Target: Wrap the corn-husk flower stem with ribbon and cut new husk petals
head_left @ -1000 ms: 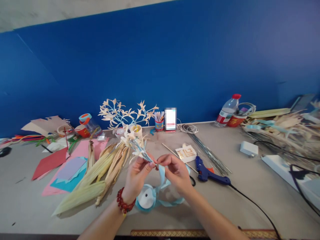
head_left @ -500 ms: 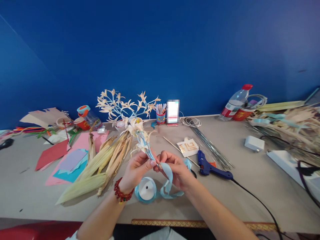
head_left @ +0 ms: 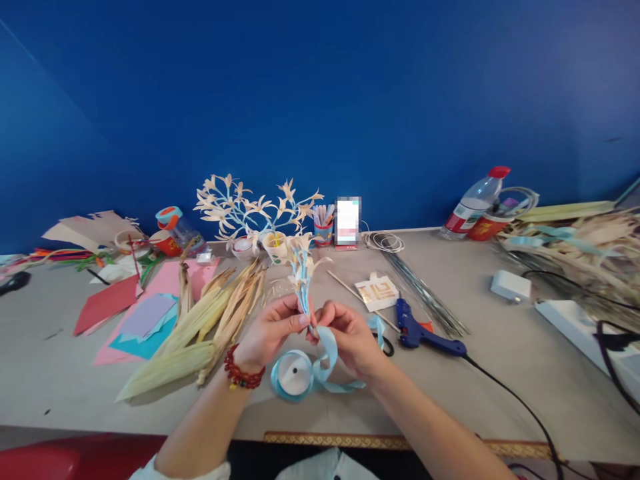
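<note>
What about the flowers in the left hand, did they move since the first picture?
Yes. The flowers swung right: their blooms overlapped the white cup behind, and now they show mostly to its right.

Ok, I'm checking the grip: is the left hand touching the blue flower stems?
Touching: the head view shows the left hand pinching the blue flower stems near their lower ends.

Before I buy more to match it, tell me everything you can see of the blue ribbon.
The ribbon is pale blue, flat and thin, seemingly cloth. Part is wound on a roll with a round white face and dark centre hole, lying on the table. A loose, curled length rests beside the roll and loops up to the right hand, by the stem ends of the flowers.
</note>
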`<state>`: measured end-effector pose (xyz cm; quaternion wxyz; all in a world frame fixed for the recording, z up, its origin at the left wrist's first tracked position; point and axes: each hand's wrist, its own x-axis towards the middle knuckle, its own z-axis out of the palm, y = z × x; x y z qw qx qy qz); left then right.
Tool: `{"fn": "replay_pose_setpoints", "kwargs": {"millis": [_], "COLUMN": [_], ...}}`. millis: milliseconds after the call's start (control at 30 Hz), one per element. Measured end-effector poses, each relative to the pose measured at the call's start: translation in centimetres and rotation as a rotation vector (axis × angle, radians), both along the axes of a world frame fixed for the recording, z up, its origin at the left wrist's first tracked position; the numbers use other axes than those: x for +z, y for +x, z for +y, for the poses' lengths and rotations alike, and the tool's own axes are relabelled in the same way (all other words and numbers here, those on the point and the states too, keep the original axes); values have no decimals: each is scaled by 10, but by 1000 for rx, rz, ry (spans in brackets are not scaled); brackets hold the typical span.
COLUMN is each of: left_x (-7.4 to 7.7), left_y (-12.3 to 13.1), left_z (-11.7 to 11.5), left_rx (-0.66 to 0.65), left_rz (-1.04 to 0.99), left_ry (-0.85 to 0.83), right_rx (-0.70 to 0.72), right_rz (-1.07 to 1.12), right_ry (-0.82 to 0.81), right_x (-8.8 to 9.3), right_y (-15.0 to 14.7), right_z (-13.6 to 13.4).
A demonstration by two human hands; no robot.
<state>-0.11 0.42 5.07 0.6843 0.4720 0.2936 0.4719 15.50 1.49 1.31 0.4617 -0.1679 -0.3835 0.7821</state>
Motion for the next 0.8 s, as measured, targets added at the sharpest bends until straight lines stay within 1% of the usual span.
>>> {"fn": "replay_pose_setpoints", "kwargs": {"millis": [67,167,267,333,500,600,700,800], "left_x": [-2,-6,-9,-9,-9,-8,-4,1], "left_y": [0,4,8,8,5,4,2,1], "left_z": [0,-2,-3,-4,-6,-7,-8,-10], "left_rx": [24,161,324,394,432,466,449,430], "left_rz": [7,59,175,269,514,608,730,829], "left_ry": [16,54,122,175,361,422,483,565], "right_rx": [-42,-185,-366,-438,-605,-700,-738,-753], "right_rz": [9,-30,-168,-276,-440,-507,-532,-547], "right_ry": [26,154,377,539,864,1037,1137,1174], "right_x": [0,1,1,0,2,5,7,8], "right_y": [-1,0,4,7,11,12,14,14], "right_z": [-1,0,1,1,0,3,6,6]}}
